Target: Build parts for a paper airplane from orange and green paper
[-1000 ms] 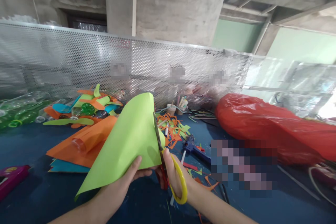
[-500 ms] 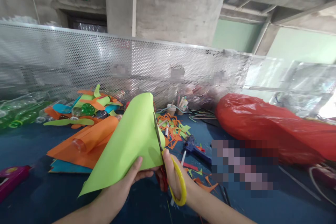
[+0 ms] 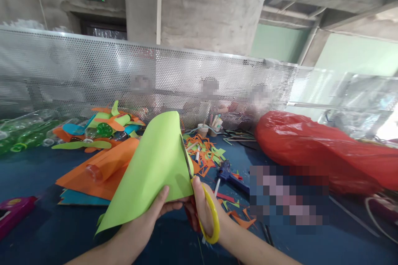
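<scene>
My left hand (image 3: 146,220) pinches the lower edge of a curved sheet of lime green paper (image 3: 152,169), thumb on its near face. My right hand (image 3: 203,207) is closed through the yellow and red handles of a pair of scissors (image 3: 199,192). The blades point up and away along the sheet's right edge. Both hands are raised above the blue table (image 3: 37,232).
Orange and teal sheets (image 3: 102,172) and a heap of bottle-and-paper models (image 3: 102,128) lie at left, with green plastic bottles (image 3: 25,130) beyond. Paper scraps (image 3: 205,153), a blue glue gun (image 3: 228,174) and a big red plastic bag (image 3: 317,153) lie right. A perforated metal screen (image 3: 93,74) backs the table.
The green sheet has tilted a little and its lower left corner has lifted slightly. The scissors have crept up along its right edge. Both hands stay in nearly the same place.
</scene>
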### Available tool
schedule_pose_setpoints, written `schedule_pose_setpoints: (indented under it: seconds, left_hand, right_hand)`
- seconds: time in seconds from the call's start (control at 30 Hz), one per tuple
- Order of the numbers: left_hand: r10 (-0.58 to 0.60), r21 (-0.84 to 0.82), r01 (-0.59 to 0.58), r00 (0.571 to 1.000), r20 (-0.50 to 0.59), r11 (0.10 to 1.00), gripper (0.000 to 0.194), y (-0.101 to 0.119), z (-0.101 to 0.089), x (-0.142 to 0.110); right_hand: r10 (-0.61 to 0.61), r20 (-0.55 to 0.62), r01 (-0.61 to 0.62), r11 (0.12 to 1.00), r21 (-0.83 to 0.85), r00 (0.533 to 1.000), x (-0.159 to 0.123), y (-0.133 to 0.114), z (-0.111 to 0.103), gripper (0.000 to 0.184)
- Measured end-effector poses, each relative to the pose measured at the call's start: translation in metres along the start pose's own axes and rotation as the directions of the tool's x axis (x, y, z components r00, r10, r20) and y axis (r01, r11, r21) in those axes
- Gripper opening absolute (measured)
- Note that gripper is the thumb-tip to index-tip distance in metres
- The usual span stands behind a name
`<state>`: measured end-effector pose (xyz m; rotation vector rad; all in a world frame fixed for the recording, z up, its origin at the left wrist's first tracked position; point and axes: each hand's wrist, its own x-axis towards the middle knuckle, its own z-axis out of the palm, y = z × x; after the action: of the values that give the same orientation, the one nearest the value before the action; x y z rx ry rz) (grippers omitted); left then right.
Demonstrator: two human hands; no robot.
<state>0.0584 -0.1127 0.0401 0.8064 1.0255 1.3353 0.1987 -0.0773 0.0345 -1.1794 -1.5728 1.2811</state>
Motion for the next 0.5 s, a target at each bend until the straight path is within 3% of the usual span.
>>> schedule_pose_setpoints:
  seconds: [0.37, 0.5]
  left_hand:
    - [0.039, -0.019, -0.038, 0.999, 0.011, 0.999, 0.052, -0.001, -0.001, 0.003]
    - [0.021, -0.029, -0.020, 1.000, 0.016, 0.999, 0.050, 0.002, 0.001, 0.003]
  right_hand:
    - [-0.011, 0.035, 0.013, 0.998, -0.059, 0.999, 0.001, -0.004, -0.004, 0.070]
    - [-0.093, 0.106, 0.104, 0.990, -0.097, 0.990, 0.002, -0.004, -0.010, 0.076]
